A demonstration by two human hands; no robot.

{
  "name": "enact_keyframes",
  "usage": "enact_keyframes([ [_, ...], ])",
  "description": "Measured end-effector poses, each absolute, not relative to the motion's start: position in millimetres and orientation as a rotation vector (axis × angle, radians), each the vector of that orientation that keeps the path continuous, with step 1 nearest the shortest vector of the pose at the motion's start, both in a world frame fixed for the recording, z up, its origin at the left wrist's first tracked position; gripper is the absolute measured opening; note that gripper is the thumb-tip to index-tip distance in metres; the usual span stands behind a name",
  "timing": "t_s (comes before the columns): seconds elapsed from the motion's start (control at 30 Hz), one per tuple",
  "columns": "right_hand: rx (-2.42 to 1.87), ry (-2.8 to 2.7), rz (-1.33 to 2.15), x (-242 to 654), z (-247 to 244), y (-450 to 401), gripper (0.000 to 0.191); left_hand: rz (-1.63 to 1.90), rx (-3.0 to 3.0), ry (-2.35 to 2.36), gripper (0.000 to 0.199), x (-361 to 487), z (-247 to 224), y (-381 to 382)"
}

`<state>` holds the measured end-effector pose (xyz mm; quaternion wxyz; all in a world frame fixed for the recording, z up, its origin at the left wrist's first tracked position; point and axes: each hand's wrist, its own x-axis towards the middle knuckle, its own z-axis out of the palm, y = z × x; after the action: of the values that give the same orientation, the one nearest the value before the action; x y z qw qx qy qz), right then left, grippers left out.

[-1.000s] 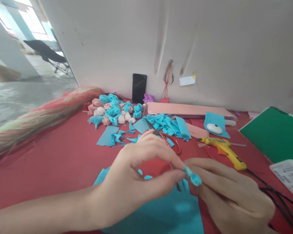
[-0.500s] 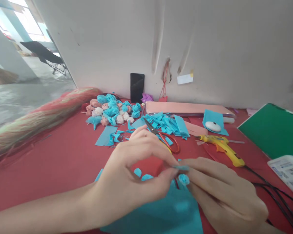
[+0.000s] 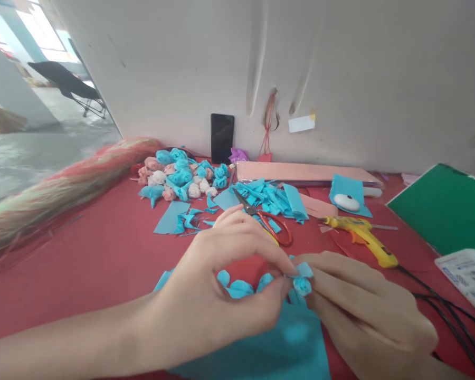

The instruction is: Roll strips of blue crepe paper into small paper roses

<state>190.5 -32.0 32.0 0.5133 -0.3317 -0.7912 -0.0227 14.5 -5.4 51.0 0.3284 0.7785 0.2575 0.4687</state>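
A small blue crepe paper rose [image 3: 302,286] sits between my two hands, with a loose blue petal piece [image 3: 304,269] standing just above it. My left hand [image 3: 225,285] is closed in a pinch of thumb and forefinger on the petal's edge. From the other side, my right hand [image 3: 368,311] is closed around the rose's base; its fingertips are partly hidden behind the flower. Below both hands lies a large blue crepe paper sheet [image 3: 277,343], and cut round petals [image 3: 240,288] show through the gap in my left hand.
Behind my left hand lie red-handled scissors [image 3: 275,224] and blue paper strips [image 3: 267,198]. Finished paper roses [image 3: 182,177] are heaped at the back left. A yellow glue gun [image 3: 362,237] with a black cord rests at right, near a green board [image 3: 447,208]. A phone [image 3: 222,138] leans on the wall.
The rose and petal have shifted slightly right and the petal now shows its flat face, tilted up. Both hands keep nearly the same place; the camera view has moved a little.
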Motion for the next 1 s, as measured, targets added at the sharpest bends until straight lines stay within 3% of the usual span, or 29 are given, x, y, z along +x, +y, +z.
enact_keyframes([
  [1.0, -0.874, -1.901, -0.037, 185.6, 36.3, -31.3, 0.023, 1.098, 2.326, 0.755, 0.014, 9.4, 55.0, 0.6],
])
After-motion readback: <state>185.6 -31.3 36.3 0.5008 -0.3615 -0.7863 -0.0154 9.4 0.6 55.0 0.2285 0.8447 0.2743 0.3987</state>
